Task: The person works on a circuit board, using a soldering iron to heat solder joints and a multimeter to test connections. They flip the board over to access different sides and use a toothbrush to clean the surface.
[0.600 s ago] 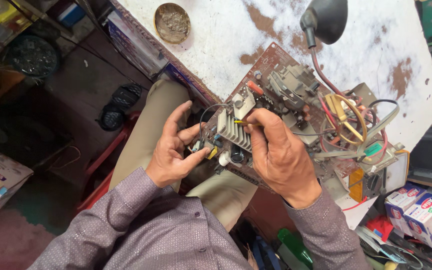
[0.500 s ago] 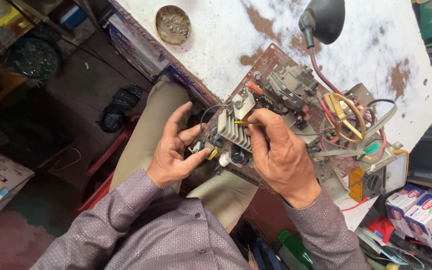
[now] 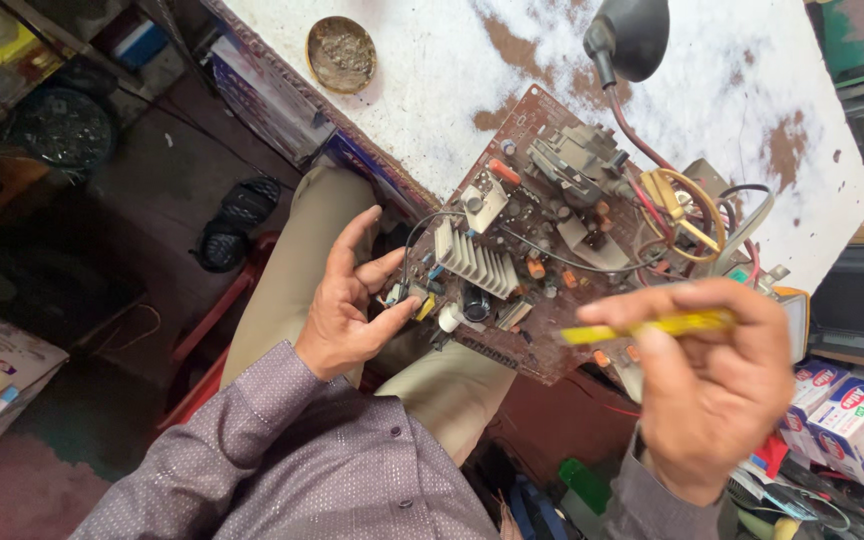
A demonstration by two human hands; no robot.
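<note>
- Left hand (image 3: 347, 300) is half open: I see the fingers spread and curled, thumb and fingertips pinching the near edge of the circuit board (image 3: 552, 240) at its 8 o'clock corner, beside some small components there.
- Right hand (image 3: 712, 385) is clenched around a thin yellow tool (image 3: 642, 327), pinched between thumb and fingers and lying almost level, its tip pointing to 9 o'clock, over the board's near edge; I can't tell if it touches.
- The board is brown, tilted, half resting on the edge of the white, stained tabletop (image 3: 432, 70) and half overhanging my lap. It carries a ribbed silver heat sink (image 3: 477, 262), a dark round capacitor, a grey transformer block and a tangle of red, yellow and black wires (image 3: 677, 205) at 2 o'clock.
- A black lamp head (image 3: 632, 38) is cut off at 12 o'clock; a round rusty tin (image 3: 340, 52) sits at 11.
- The tool's rear end is hidden in my fist, and the board's far right corner disappears behind the right hand.
</note>
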